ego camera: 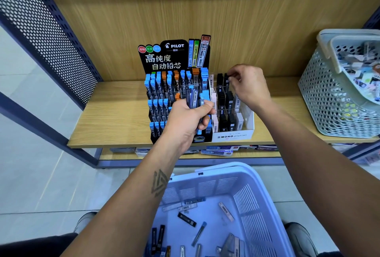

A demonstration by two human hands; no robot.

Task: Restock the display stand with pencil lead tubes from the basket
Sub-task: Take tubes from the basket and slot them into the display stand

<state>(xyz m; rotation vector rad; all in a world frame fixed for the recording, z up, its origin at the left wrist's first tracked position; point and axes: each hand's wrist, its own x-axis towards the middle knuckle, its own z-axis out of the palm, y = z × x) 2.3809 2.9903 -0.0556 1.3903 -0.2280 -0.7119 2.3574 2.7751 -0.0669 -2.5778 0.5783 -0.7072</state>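
At the centre of the frame, the left hand (186,122) is gripping a bundle of blue-capped pencil lead tubes (195,97), fingers wrapped tight around them, in front of the black Pilot display stand (174,92) that is standing on the wooden shelf (115,116). Just right of centre, the right hand (249,85) is pinching a black tube (227,76) between thumb and fingertips at the back row of the white Mono stand (233,136), which is sitting touching the Pilot stand's right side. At the bottom of the frame, the lavender basket (246,190) is holding loose lead tubes (187,219) scattered over its floor. At the right edge, a pale green basket (320,100) full of small packets is resting on the same shelf.
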